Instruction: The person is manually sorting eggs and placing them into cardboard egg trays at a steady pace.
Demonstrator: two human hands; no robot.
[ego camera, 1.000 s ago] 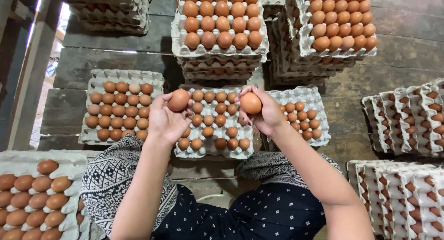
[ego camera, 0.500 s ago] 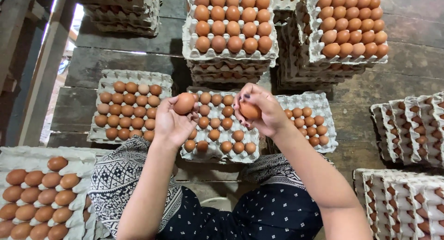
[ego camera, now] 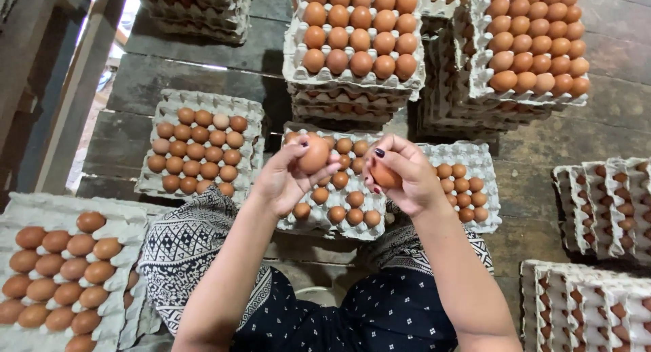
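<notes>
Two smooth brown oval eggs up in the air, one per hand. The left hand (ego camera: 288, 182) has its fingers curled round the left brown egg (ego camera: 314, 154), holding it up by the fingertips; the right hand (ego camera: 400, 179) is closed more tightly round the right brown egg (ego camera: 384, 176), thumb across its front. Both eggs hang close together, just above the grey moulded-pulp egg tray (ego camera: 337, 189) lying on the dark plank floor (ego camera: 542, 138) in front of the knees. This looks like a check-and-sort step: eggs lifted and turned for a look. My read is that the next move wants a gentle set-down into a free cup, without knocking the eggs together.

Hard to judge: the right egg is mostly covered by fingers, so its shell can't be read. The hands hide much of the tray below, so free cups there are uncertain. The stacked trays at the right edge are cut off.
</notes>
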